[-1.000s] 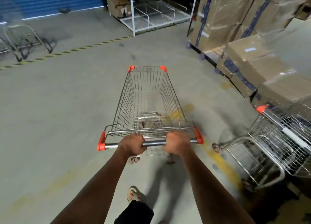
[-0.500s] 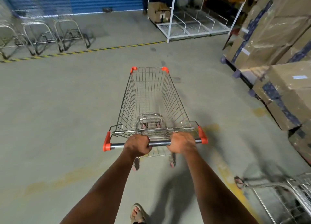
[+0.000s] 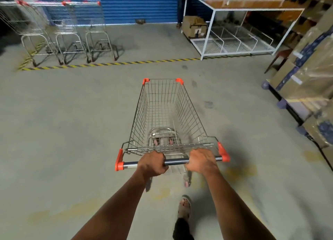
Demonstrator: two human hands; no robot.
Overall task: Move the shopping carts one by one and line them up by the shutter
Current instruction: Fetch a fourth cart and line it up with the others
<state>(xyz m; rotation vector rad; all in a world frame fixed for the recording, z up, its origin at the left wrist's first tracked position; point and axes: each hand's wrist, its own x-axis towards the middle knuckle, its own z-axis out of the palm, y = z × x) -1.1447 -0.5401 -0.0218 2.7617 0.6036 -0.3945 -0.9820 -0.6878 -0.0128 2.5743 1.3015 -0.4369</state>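
**Both hands gripping the cart handle, shutter ahead**

In the upper left of the frame, three parked carts are standing side by side behind a yellow-and-black floor stripe, their backs toward the blue shutter, which is filling the top centre. In the middle of the frame, an empty wire shopping cart with orange corner caps is pointing toward the shutter, well apart from the parked row. The left hand is curling round the cart's handle bar left of its centre, and the right hand is wrapping the same bar just to the right; a short bare stretch of bar is showing between them. One sandalled foot is showing on the grey floor below the handle. In the upper right, a white shelf frame is sheltering a cardboard box, and wrapped cartons are stacking up along the right edge.
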